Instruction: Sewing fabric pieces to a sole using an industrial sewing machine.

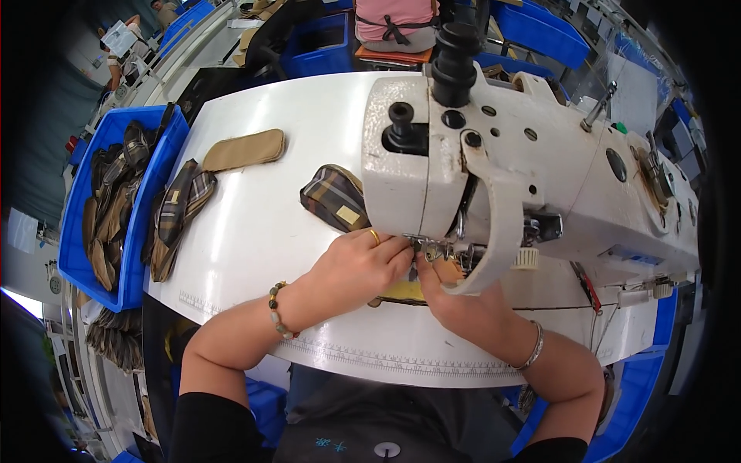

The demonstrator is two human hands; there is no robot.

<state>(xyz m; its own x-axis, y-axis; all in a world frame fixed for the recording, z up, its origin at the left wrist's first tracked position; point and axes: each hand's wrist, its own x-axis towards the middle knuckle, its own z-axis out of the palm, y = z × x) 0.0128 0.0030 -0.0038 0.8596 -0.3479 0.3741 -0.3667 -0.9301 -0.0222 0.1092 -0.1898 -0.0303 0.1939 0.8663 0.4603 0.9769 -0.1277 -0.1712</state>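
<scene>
A white industrial sewing machine [397,185] fills the right half of the table. My left hand [359,266], with a ring and a bead bracelet, is closed, its fingertips pinched close by the needle area [432,251]. Across from it my right hand [467,305], wearing a metal bracelet, has its fingers drawn together beside the presser foot. The fingertips of both hands nearly meet; what lies between them is hidden. A yellow strip with a dark edge [405,292] shows under my hands. Left of the machine head lies a plaid fabric piece [336,198] with a tan label.
A tan padded piece [245,150] lies on the white tabletop [270,224]. At the left, a blue bin [68,231] holds dark plaid pieces, and more plaid pieces [176,216] lie beside it. Red-handled snips [587,287] rest right of the machine. Other people sit farther back.
</scene>
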